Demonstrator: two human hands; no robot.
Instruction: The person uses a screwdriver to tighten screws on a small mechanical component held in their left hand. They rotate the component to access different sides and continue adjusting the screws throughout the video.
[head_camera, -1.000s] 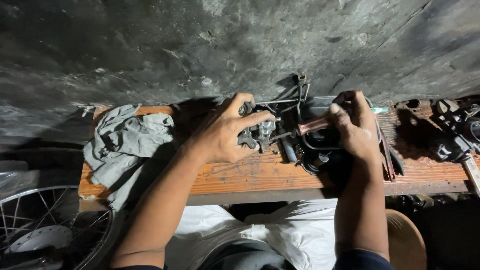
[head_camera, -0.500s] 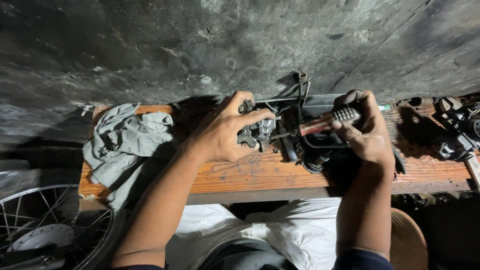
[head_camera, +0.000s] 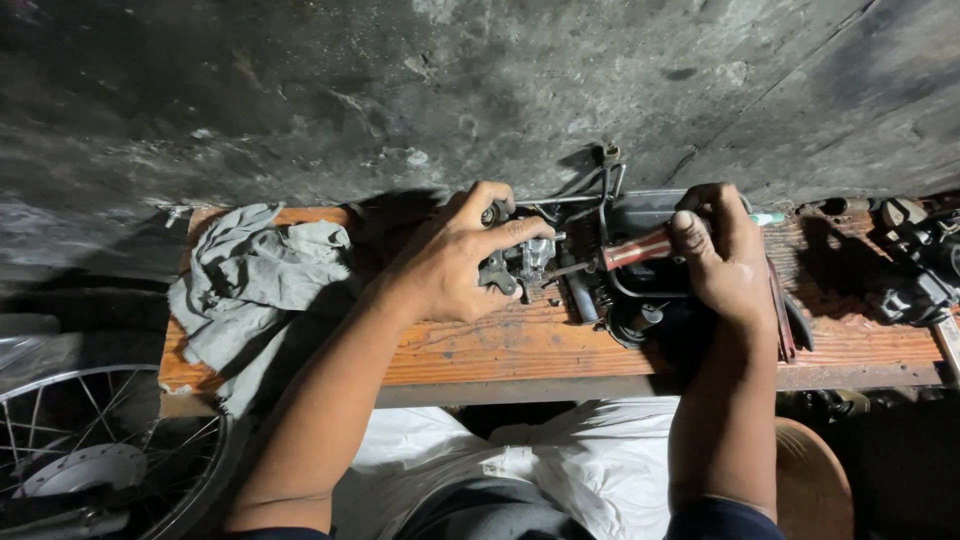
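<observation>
Two hands, left hand (head_camera: 455, 265) gripping metal part (head_camera: 522, 262), screwdriver (head_camera: 615, 255) seemingly touching it

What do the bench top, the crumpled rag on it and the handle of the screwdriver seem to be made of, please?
The bench top looks like bare, worn wood: orange-brown boards with visible grain and dark stains. The rag seems to be soft woven cloth, grey and creased into folds. The screwdriver handle in the right hand looks like glossy hard plastic, red with pale stripes, though rubber cannot be ruled out.

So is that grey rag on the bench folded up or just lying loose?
Lying loose. The grey rag is crumpled in uneven folds at the left end of the wooden bench, with one part hanging over the near edge.
</observation>
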